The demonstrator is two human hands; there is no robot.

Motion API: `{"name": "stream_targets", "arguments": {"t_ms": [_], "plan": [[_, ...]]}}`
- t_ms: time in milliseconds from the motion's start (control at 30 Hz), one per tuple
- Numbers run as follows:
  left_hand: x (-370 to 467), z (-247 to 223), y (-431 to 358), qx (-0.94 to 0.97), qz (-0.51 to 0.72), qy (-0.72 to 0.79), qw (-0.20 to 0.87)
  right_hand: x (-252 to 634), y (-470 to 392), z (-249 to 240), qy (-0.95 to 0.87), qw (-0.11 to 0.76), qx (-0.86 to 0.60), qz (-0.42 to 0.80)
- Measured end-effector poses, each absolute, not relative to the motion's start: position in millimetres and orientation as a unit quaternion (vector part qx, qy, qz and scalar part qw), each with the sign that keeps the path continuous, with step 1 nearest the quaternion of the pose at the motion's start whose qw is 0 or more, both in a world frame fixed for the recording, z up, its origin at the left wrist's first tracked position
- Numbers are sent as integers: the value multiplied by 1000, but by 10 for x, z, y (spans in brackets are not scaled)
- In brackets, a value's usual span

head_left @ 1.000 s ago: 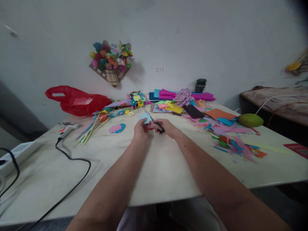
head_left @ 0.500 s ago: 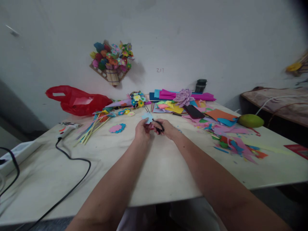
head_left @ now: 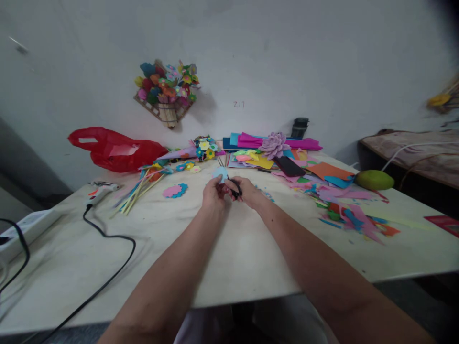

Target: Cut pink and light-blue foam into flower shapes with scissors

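Observation:
Over the middle of the table, my left hand (head_left: 214, 192) pinches a light blue piece of craft paper or foam (head_left: 220, 174) between thumb and fingers. My right hand (head_left: 248, 190) is closed around the black handles of a pair of scissors (head_left: 235, 188), right beside the blue piece. The blades are mostly hidden by my fingers and the piece, so whether they touch its edge I cannot tell. Left of my hands lie a pink scalloped disc (head_left: 169, 191) and a blue scalloped disc (head_left: 181, 190), partly overlapping.
A glue gun (head_left: 102, 193) with its black cord lies at left, near a power strip (head_left: 30, 228). Behind are a red plastic bag (head_left: 118, 152) and thin sticks (head_left: 138, 190). Coloured scraps (head_left: 358, 220), a black phone-like slab (head_left: 289, 166) and a green fruit (head_left: 375, 180) lie at right.
The light blue piece has turned slightly in my left hand, and the pink bit seen by my fingers no longer shows. My right hand with the scissors has shifted only slightly.

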State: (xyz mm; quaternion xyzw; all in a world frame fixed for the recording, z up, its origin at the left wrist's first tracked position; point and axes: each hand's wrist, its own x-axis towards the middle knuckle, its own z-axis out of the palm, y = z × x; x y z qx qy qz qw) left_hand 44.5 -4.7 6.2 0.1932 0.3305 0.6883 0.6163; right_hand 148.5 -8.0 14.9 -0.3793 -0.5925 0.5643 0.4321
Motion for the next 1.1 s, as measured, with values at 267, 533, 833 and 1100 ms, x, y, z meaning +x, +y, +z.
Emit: {"name": "stream_targets", "arguments": {"t_ms": [267,533,833,1100], "plan": [[449,47,-41,218,684,341,607,1441,-110,181,-591,439,-401,544],[412,-37,69,173,712,363,576,1420,-28,114,-575,449,-408,549],[334,-17,106,152,734,382,541,1421,71,78,-557,460,-448,526],[233,3,78,250,684,375,574,1646,144,123,-526,518,-470,483]]}}
